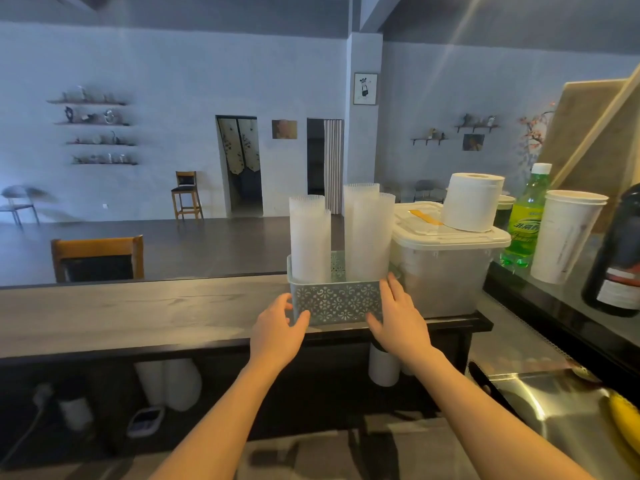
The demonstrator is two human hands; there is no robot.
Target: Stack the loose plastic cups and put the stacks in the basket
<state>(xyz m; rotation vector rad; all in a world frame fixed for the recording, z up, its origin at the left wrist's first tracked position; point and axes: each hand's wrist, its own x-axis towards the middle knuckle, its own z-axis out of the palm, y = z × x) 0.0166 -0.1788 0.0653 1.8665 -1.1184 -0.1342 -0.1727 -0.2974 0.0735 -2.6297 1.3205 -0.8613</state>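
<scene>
1. Pale teal plastic basket with a lacy cut-out pattern (pixel 337 301) sits at the middle of the frame, on the near edge of a long dark wooden counter (pixel 138 313) that crosses the picture from left to right
2. Tall stacks of translucent white plastic cups (pixel 367 233) stand upright inside the basket, two at its left end and two at its right end, rising well above its rim
3. Left hand (pixel 277 332) reaches up from the lower centre; its fingers curl round the basket's left near corner and the thumb lies against the front wall
4. Right hand (pixel 398 318) mirrors it at the right near corner, fingers fairly straight up the basket's right end and thumb pressed to the front wall, so the basket is held between both hands
5. Just right of the basket, touching or nearly so, is a cloudy white plastic storage box with a lid (pixel 446 268); a white paper roll (pixel 472 202) stands on that lid
6. Further right stand a green soft-drink bottle (pixel 524 220), a stack of white paper cups (pixel 564 237) and a dark glass bottle (pixel 620 265) at the right edge
7. Lower right shows a shiny steel sink (pixel 554 403)
8. Behind the counter, a brown wooden chair back (pixel 98 258) shows at middle left
</scene>
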